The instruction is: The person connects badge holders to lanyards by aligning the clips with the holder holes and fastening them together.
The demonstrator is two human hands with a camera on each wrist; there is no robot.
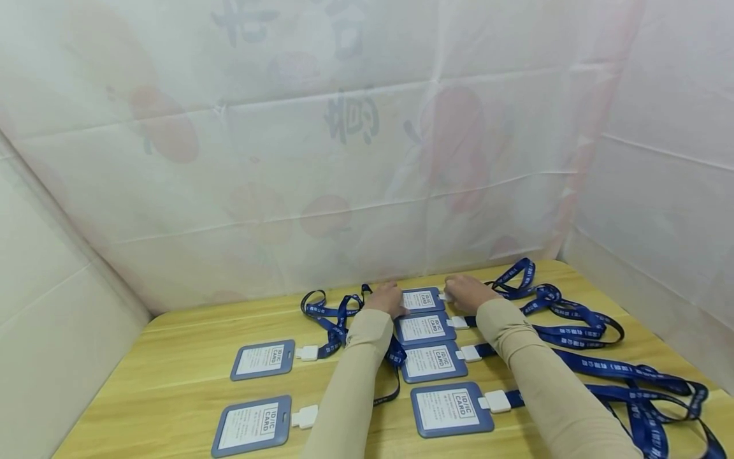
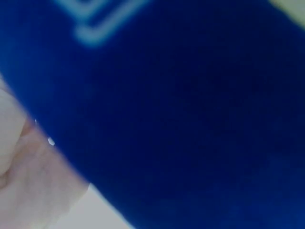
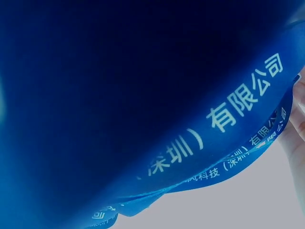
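Note:
Between my hands at the back of the table lies a blue ID badge holder point(image 1: 423, 299), its white card facing up. My left hand point(image 1: 386, 299) grips its left end with curled fingers. At its right end my right hand point(image 1: 467, 293) pinches the lanyard by the white clip point(image 1: 443, 297). A blue lanyard strap point(image 2: 176, 114) fills most of the left wrist view and hides most of that hand. Printed lanyard straps point(image 3: 248, 100) also cover much of the right wrist view, with a few fingers point(image 3: 295, 138) at its right edge.
Three more badge holders point(image 1: 425, 327) run down in a column towards me, their lanyards point(image 1: 573, 328) trailing right. Two others point(image 1: 262, 360) lie on the left, one lanyard point(image 1: 338, 319) bunched behind my left forearm. White cloth walls point(image 1: 344, 159) enclose the wooden table point(image 1: 189, 357).

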